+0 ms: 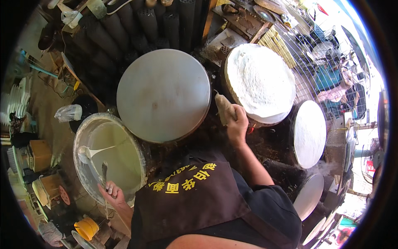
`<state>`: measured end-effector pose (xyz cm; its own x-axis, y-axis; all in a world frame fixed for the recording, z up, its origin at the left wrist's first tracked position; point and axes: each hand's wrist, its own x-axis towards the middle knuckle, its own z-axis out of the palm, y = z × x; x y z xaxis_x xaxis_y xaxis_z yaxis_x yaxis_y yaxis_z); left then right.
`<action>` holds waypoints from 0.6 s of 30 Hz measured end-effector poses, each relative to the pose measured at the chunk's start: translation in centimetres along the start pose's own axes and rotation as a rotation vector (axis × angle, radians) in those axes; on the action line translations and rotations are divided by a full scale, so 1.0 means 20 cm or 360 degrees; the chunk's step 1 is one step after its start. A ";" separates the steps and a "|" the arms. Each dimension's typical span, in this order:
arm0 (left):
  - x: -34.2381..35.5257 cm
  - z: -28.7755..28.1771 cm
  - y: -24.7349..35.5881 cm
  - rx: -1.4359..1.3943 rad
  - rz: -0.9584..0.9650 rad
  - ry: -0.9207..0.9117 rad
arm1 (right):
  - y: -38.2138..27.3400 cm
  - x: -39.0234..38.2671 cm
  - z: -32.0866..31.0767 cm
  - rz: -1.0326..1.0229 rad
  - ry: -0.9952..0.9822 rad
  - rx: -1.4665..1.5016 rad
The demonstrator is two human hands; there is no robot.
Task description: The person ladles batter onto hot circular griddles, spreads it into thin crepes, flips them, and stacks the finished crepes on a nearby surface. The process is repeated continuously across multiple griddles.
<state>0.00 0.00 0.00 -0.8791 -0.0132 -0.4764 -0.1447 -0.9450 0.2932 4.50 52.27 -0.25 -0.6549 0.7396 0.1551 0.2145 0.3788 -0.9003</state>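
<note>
My left hand (112, 193) grips a ladle (88, 153) by its handle over a large bucket (143, 159) of pale batter (120, 164) at left, with a pale strand trailing from the ladle. My right hand (238, 122) holds a tan, crumpled cloth (224, 107) between a bare round griddle (161, 95) in the middle and a griddle covered with a white, rough-surfaced layer (259, 79) at upper right. A smaller griddle with a white layer (309, 133) sits just right of my forearm.
More round plates (307, 196) line the lower right. Dark cylindrical briquettes (151, 23) stand behind the middle griddle. A wire rack (309, 45) with assorted items is at upper right. A plastic bag (68, 113), a yellow bowl (86, 228) and boxes (39, 154) are at left.
</note>
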 end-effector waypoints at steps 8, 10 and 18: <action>-0.09 -0.03 0.16 -0.0095 -0.0063 -0.0069 | 0.16 -0.03 0.43 -0.0423 0.0346 -0.0314; -0.08 -0.02 0.16 -0.0058 -0.0013 -0.0038 | 0.22 0.22 0.46 -0.0368 0.0350 -0.0428; -0.04 0.04 0.10 -0.0038 0.0119 0.0028 | 0.10 0.02 0.40 -0.0349 0.0104 -0.0466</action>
<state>0.04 -1.54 1.66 -0.8788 -0.0895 -0.4687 -0.0681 -0.9487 0.3089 -1.14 48.73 -5.22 -0.6624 0.6538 0.3657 0.2785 0.6682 -0.6899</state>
